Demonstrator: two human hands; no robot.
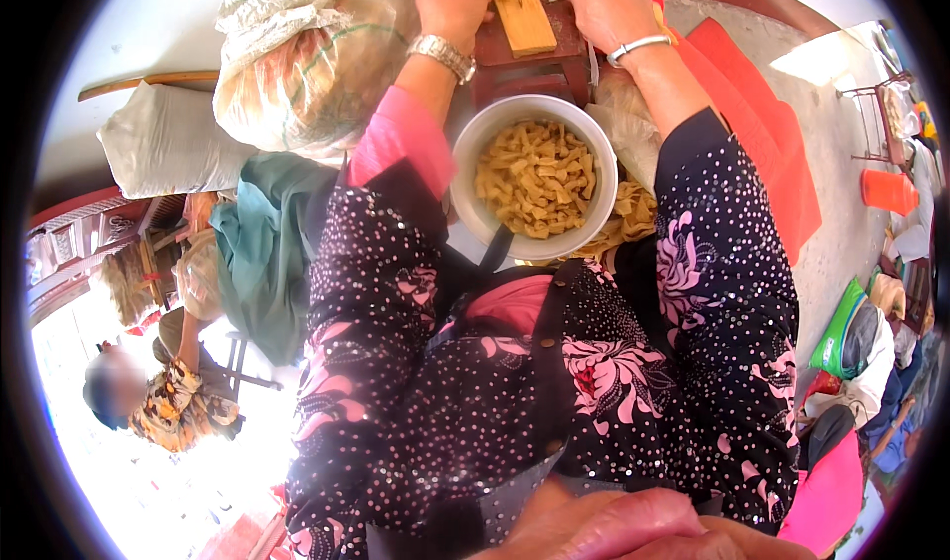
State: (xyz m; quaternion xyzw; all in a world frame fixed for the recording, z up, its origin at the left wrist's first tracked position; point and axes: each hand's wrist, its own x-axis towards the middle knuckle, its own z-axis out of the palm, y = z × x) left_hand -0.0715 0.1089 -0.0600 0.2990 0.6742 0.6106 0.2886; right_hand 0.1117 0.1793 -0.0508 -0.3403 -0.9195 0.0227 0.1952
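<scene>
Two hands are working at the upper edge, with a wooden board lying between them.
The left hand (pixel 453 6) is curling its fingers and the right hand (pixel 606 11) is bending from the other side; I cannot tell what their fingertips are gripping. The wooden board (pixel 528 28) is resting on a red-brown stool (pixel 569 53), its long axis running away from the body, its near end pointing toward the white bowl (pixel 463 169), which is holding yellowish-brown strips (pixel 534 179).

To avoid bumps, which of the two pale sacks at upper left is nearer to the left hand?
The big, bulging sack beside the left hand, with contents showing through; the smaller plain sack lies farther left, beyond it.
</scene>
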